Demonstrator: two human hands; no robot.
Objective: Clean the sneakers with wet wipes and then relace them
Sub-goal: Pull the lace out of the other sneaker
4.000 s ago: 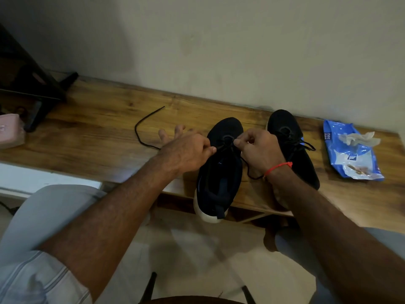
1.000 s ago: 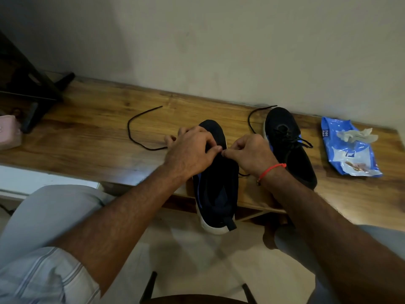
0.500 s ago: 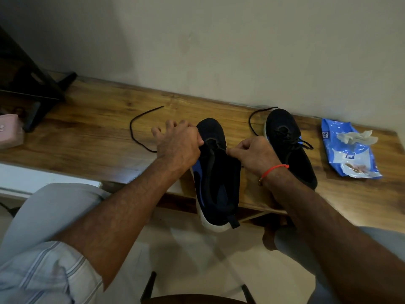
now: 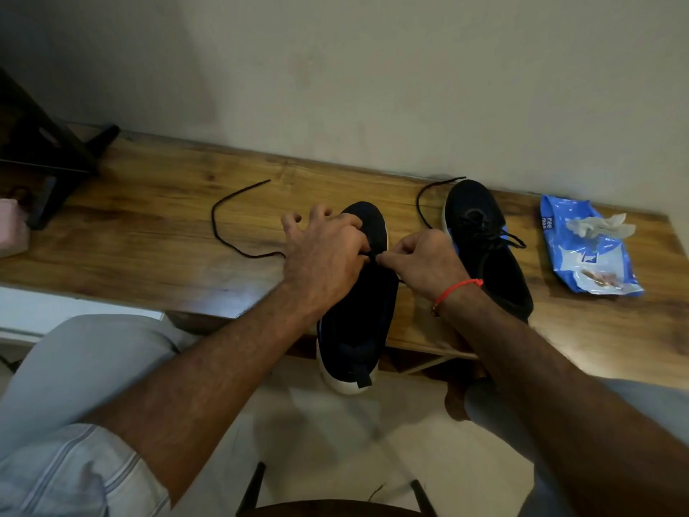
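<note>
A black sneaker (image 4: 358,315) with a white sole lies on the wooden bench (image 4: 149,240), its heel hanging over the front edge. My left hand (image 4: 324,255) and my right hand (image 4: 425,266) meet over its eyelets, each pinching the black lace. One end of the lace (image 4: 231,233) trails left across the bench; the other end curves off by my right hand. The second black sneaker (image 4: 484,248), laced, stands to the right.
A blue wet-wipe pack (image 4: 585,251) with a crumpled used wipe (image 4: 596,225) on top lies at the bench's right end. A dark stand (image 4: 44,151) and a pink object (image 4: 13,233) sit at the far left. Wall runs directly behind.
My hands, apart at the sneaker's sides half a second ago, have come back together over the eyelets. The sneaker has shifted slightly; the lace ends were drawn out to both sides over the last seconds.
</note>
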